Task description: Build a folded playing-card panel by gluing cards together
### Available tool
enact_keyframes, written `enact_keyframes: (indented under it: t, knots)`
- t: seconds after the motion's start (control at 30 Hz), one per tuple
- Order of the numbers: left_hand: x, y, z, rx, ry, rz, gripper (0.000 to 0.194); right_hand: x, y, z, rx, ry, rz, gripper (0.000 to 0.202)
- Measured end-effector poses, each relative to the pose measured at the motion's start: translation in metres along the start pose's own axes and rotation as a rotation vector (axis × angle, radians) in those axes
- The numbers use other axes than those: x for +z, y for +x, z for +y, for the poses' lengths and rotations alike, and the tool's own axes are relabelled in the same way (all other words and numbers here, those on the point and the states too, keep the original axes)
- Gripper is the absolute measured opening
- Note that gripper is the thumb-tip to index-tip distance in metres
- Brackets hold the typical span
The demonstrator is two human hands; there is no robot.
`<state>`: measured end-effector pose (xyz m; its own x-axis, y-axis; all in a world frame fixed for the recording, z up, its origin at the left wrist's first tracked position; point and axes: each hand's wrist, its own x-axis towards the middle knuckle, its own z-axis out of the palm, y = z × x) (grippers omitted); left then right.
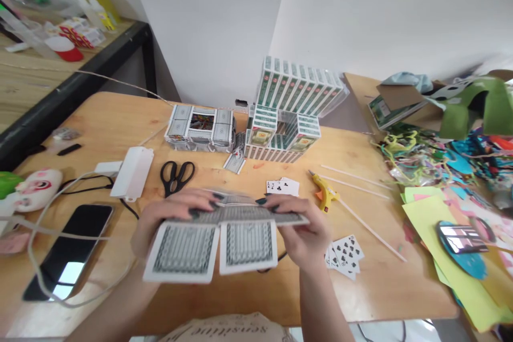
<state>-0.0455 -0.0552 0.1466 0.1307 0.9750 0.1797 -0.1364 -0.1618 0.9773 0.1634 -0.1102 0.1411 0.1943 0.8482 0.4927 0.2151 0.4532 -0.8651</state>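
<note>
My left hand [172,219] and my right hand [302,227] hold a piece made of joined playing cards [248,246] between them, above the table near my body. Grey patterned card backs face me; two cards hang toward me and others fold away at the top, blurred. Fingers of both hands press on its upper side, with the right thumb underneath. Just beyond it lie a few loose cards [282,187], an ace on the left. More loose spade cards [345,256] lie right of my right hand. Black scissors [176,176] rest beyond my left hand.
A box-like card structure [200,128] and stacked green card boxes [286,117] stand at the back. A yellow glue gun [324,192] and glue sticks [372,230] lie right. At left are a phone [70,251], a white power box [132,171] and cables; craft scraps [412,155] crowd the right side.
</note>
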Motion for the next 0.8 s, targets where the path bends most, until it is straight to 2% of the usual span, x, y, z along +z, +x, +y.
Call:
enact_keyframes:
  t: [0.03,0.07,0.13,0.23,0.3,0.4,0.57,0.8]
  knots:
    - [0.004,0.0,0.004,0.02,0.008,0.078,0.036,0.001,0.001,0.002,0.115,0.002,0.041,0.018]
    - [0.008,0.001,0.006,-0.052,0.076,0.125,0.027,0.002,0.002,0.004,0.236,0.014,0.085,0.017]
    - [0.013,0.002,0.004,-0.356,0.109,0.107,0.026,0.004,0.006,0.01,0.45,0.081,0.153,0.021]
    - [0.016,0.006,-0.006,-0.745,-0.192,0.101,0.038,0.007,0.011,0.021,0.654,0.235,0.197,0.025]
    - [0.016,0.008,-0.014,-0.872,-0.306,0.085,0.039,0.009,0.011,0.027,0.737,0.311,0.187,0.028]
    - [0.015,0.008,-0.021,-0.923,-0.387,0.053,0.036,0.012,0.007,0.034,0.777,0.301,0.193,0.025]
    - [0.014,0.006,-0.024,-0.931,-0.418,0.039,0.036,0.013,0.0,0.045,0.68,0.006,0.202,0.023]
    - [0.017,0.008,-0.022,-0.988,-0.335,0.081,0.042,0.018,-0.005,0.048,0.593,-0.275,0.115,0.027]
